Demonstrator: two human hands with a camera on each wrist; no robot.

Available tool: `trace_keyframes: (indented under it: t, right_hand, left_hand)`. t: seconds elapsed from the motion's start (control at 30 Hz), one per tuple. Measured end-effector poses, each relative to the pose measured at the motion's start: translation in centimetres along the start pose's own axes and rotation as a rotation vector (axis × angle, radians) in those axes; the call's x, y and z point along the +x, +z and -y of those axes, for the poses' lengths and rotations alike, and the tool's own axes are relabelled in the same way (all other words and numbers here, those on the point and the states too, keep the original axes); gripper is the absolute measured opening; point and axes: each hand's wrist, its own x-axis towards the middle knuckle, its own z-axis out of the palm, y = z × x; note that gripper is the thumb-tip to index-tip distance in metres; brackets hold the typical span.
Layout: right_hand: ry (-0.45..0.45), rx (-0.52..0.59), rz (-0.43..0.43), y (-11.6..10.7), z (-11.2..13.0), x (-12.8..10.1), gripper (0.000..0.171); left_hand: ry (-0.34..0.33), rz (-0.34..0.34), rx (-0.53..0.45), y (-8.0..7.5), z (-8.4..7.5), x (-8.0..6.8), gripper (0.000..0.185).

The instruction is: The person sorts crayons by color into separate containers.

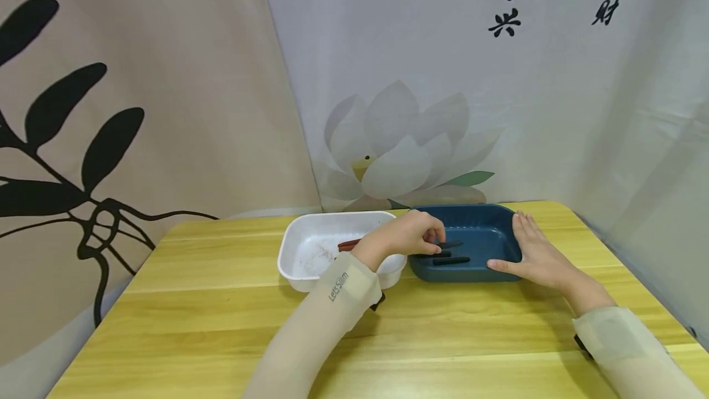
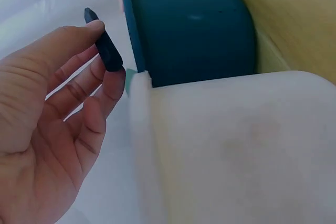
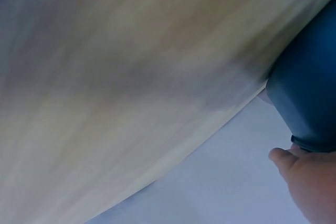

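Nearby: white tray (image 1: 310,245), w/ brown stick (image 1: 349,244).

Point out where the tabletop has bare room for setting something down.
Bare table runs left of the white tray and along the near edge between the two sleeves. It is crowded at the back: blue tray, left hand pinching a dark stick, right hand on the rim.

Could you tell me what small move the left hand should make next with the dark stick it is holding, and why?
Probably lower and release it. The left hand pinches a dark stick over the blue tray, where two similar sticks already lie, while the right hand rests flat against the tray's side, seemingly steadying it. A reddish stick lies in the white tray.
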Motion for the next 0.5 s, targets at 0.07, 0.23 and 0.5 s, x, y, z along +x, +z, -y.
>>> trace_keyframes:
  t: [0.07, 0.23, 0.5]
  right_hand:
    - [0.003, 0.005, 0.003, 0.0, 0.0, 0.0, 0.125]
    - [-0.001, 0.000, -0.001, 0.0, -0.1, 0.0, 0.124]
    - [-0.005, 0.000, 0.003, 0.1, -0.3, 0.2, 0.124]
  left_hand:
    - [-0.001, -0.010, -0.011, 0.1, 0.3, 0.4, 0.014]
    - [-0.022, -0.027, -0.032, 0.3, 1.2, 1.3, 0.012]
    - [-0.086, 0.004, -0.031, 0.9, 2.1, 2.3, 0.012]
